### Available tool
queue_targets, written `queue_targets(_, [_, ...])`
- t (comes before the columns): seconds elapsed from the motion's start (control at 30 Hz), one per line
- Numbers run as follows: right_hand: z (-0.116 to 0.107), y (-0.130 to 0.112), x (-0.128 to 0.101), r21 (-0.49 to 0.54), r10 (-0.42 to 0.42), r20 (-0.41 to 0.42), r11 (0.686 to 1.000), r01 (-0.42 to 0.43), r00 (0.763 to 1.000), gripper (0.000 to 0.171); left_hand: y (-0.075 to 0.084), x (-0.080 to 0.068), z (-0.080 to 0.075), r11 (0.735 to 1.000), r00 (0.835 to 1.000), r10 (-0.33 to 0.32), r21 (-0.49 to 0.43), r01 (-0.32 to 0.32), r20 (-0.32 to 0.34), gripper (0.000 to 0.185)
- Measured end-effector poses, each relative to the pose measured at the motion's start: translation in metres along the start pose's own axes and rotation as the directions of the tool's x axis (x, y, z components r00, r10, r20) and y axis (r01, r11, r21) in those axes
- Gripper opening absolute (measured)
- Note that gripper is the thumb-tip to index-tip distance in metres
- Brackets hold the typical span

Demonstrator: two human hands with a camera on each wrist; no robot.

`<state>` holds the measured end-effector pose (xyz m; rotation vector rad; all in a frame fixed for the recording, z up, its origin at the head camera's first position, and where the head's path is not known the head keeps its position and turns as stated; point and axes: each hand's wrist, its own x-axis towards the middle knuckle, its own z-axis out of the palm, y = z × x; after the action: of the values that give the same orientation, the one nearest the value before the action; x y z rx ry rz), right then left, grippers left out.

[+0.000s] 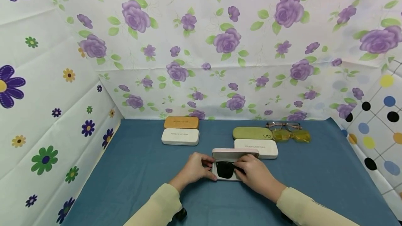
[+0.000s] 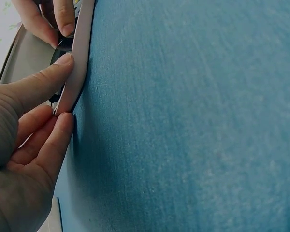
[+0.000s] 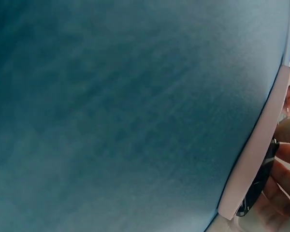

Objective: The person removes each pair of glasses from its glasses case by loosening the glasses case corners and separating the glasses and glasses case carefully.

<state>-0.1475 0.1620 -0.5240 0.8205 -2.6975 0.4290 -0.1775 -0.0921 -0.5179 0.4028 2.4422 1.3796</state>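
Judging by the raised lid (image 1: pixel 235 153), the packing is approx. midway: the sunglasses (image 1: pixel 225 170) are laid in the open case (image 1: pixel 215 167), though full seating can't be confirmed. The case's L end is pinched by the left hand (image 1: pixel 197 168); the sunglasses' R part is pinched by the right hand (image 1: pixel 257 174). Lid closing is prob. left to be done; clear-lensed glasses (image 1: pixel 283 125) & yellow-lensed glasses (image 1: pixel 282 135) are left uncased. One lens is seen, black & squarish; the other's mostly covered. Case ext. is pale pink.

My left hand (image 1: pixel 195 167) grips between thumb and bent fingers. Near it, my right hand (image 1: pixel 255 173) pinches. My forearms (image 1: pixel 160 203) slant inward behind them.
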Motion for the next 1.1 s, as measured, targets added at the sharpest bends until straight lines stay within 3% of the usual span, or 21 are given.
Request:
queue_targets(0.53, [-0.002,-0.001,0.008,0.022,0.079,0.051,0.997,-0.081,0.996,0.009,0.001,0.002,-0.001,1.000,1.000,-0.005,-0.008,0.005,0.001,0.053])
queue_targets(1.1, [-0.010,0.003,0.005,0.169,0.138,0.151,0.972,-0.163,0.979,0.009,-0.004,0.002,0.001,1.000,1.000,-0.006,-0.011,0.006,0.001,0.052])
